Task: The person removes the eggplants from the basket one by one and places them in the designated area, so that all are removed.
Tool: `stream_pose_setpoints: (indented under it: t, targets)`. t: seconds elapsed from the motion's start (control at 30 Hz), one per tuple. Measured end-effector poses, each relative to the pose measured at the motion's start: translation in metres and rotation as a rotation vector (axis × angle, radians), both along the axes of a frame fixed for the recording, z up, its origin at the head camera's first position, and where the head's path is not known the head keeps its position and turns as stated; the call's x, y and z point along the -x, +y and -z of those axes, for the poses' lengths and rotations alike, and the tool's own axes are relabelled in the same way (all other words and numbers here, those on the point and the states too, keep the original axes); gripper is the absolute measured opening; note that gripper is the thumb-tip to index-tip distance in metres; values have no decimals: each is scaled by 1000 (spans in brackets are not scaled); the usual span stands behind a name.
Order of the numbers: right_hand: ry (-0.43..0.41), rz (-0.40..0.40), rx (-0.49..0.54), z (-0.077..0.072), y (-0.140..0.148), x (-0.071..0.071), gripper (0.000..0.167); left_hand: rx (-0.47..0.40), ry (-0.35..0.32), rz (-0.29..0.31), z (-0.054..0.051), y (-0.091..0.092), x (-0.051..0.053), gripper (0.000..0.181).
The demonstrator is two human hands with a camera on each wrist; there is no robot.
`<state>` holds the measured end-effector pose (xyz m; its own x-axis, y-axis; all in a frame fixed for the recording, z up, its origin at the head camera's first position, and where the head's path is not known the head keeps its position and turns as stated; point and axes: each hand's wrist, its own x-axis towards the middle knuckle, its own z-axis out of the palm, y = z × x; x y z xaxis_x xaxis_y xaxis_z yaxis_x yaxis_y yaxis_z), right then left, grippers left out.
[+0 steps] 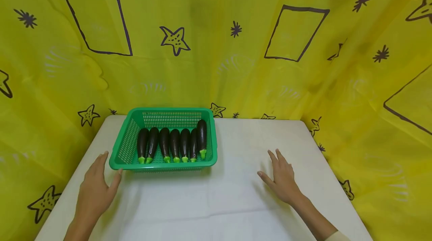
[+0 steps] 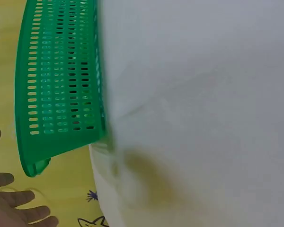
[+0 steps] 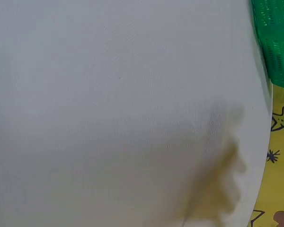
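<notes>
A green plastic basket [image 1: 163,166] with slotted walls stands at the back left of the white table. Several dark eggplants [image 1: 174,143] with green stem ends lie side by side in it; the rightmost leans on the basket's right side. My left hand [image 1: 96,190] is by the basket's front left corner, fingers spread and holding nothing. In the left wrist view its fingers [image 2: 22,197] appear apart from the basket wall [image 2: 61,80]. Over the right part of the table hovers my right hand [image 1: 282,179], fingers extended, with nothing in it.
A white cloth covers the table [image 1: 236,196], with a crease across its front. Yellow curtains [image 1: 209,72] printed with stars and frames hang behind the table and along both sides. Shadows of both hands fall on the cloth.
</notes>
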<state>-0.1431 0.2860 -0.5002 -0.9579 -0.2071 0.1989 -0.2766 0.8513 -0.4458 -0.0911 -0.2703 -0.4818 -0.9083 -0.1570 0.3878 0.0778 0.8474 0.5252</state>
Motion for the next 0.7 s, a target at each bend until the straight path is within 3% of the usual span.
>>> stream_pose_setpoints:
  t: [0.2, 0.3, 0.53, 0.7]
  targets:
    - [-43, -9, 60, 10, -14, 0, 78, -237, -87, -10, -10, 4, 6, 64]
    - [-49, -21, 84, 14, -21, 2, 77, -282, -96, -18, -13, 8, 10, 62]
    - [-4, -67, 150, 17, -34, 9, 72, -365, -6, -24, -11, 7, 24, 53]
    - [54, -124, 189, 19, -44, 20, 69, -400, -44, -51, -11, 4, 35, 53]
